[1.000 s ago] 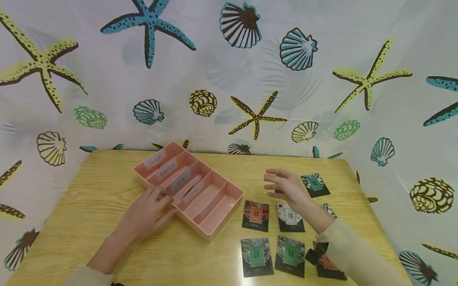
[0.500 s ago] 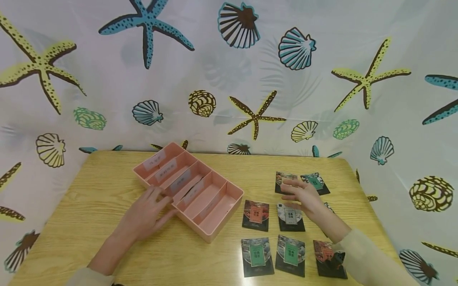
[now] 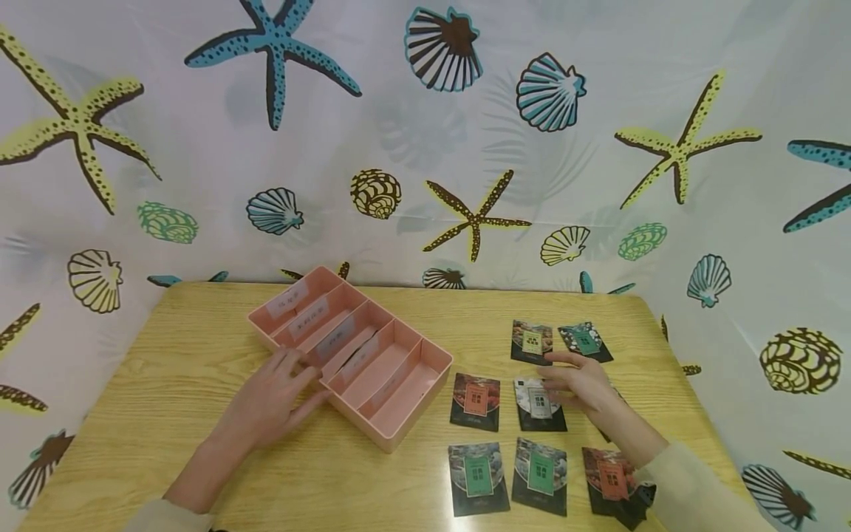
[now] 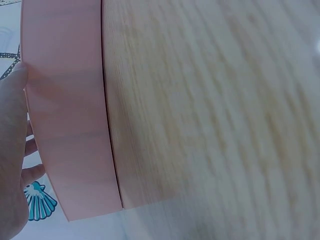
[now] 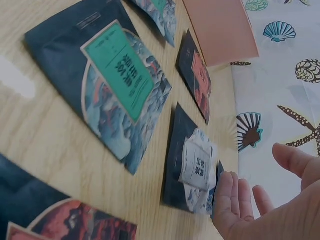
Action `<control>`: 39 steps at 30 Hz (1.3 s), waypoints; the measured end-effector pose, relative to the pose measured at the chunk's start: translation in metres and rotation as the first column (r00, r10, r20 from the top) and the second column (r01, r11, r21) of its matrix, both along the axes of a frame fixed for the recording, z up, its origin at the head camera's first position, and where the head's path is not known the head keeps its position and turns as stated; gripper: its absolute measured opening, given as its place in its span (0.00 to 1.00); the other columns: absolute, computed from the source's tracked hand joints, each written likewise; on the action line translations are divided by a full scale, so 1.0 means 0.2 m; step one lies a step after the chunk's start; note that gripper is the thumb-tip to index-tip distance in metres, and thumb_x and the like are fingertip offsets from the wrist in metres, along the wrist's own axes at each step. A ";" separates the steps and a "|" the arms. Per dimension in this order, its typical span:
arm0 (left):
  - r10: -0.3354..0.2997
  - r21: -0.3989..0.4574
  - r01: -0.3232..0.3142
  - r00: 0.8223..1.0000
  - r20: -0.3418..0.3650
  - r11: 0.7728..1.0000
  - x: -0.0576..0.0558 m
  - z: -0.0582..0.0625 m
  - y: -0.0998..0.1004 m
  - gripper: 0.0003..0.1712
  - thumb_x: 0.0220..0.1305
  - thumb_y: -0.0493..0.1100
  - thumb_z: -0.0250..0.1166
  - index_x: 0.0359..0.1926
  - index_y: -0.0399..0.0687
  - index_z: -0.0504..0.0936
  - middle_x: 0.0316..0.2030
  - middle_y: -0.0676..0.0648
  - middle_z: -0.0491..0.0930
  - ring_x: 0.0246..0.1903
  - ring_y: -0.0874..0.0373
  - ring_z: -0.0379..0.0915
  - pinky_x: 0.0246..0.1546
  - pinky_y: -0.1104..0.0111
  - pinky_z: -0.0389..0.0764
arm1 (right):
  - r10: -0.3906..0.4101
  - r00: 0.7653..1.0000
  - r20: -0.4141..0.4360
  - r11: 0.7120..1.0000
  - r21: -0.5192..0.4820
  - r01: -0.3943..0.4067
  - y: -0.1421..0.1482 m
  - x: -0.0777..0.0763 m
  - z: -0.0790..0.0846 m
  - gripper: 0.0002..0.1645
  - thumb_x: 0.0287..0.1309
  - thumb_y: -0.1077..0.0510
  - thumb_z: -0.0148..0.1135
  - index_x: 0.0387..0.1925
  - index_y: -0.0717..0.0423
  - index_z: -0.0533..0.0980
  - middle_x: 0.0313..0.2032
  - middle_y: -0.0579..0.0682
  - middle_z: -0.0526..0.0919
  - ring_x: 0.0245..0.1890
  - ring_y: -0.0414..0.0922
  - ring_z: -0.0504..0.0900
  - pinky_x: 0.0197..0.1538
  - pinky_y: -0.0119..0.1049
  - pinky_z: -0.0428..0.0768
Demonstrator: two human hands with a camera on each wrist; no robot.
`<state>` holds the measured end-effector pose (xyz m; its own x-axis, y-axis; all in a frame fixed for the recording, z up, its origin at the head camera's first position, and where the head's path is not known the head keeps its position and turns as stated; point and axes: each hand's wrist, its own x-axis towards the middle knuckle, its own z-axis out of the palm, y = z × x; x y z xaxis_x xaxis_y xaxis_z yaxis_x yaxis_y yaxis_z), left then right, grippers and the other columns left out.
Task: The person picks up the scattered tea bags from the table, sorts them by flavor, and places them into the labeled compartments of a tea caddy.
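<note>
My left hand (image 3: 279, 395) rests at the near rim of a pink divided box (image 3: 359, 420), its fingertips over the edge. In the left wrist view, the thumb and several fingers lie along the top of the box's outer wall (image 4: 70, 110). My right hand (image 3: 588, 388) hovers with relaxed fingers, holding nothing, beside a silver-labelled tea packet (image 3: 538, 410). A yellow-labelled tea packet (image 3: 532, 342) lies just beyond its fingertips. Another packet is mostly hidden under the right forearm. In the right wrist view, the palm (image 5: 285, 215) is apart from the silver-labelled packet (image 5: 195, 167).
Other tea packets lie flat: a red-labelled one (image 3: 475, 400), two green-labelled ones (image 3: 479, 479) in front, a red-labelled one (image 3: 612, 480) near the right sleeve, a green-labelled one (image 3: 585, 340) at the back. Paper labels mark the box compartments. A patterned curtain (image 3: 399, 148) stands behind the table (image 3: 153, 384).
My right hand has drawn back toward me and to the right, uncovering the yellow-labelled tea packet. My left hand and the box have stayed in place.
</note>
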<state>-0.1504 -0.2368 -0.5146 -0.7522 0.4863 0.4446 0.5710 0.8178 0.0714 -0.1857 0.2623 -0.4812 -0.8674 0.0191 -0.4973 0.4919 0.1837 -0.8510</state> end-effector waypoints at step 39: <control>0.029 -0.008 -0.029 0.999 0.031 1.000 0.01 0.00 0.00 0.17 0.62 0.52 0.76 0.45 0.46 0.88 0.46 0.44 0.80 0.49 0.48 0.77 0.52 0.52 0.84 | 0.133 0.990 -0.043 0.962 0.247 -0.118 0.09 0.03 -0.14 0.36 0.63 0.62 0.74 0.68 0.69 0.71 0.48 0.62 0.87 0.15 0.39 0.62 0.22 0.36 0.66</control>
<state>-0.1484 -0.2361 -0.5142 -0.7794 0.4671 0.4175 0.5445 0.8347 0.0826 -0.1797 0.2805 -0.5086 -0.8980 0.0226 -0.4394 0.4024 0.4462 -0.7994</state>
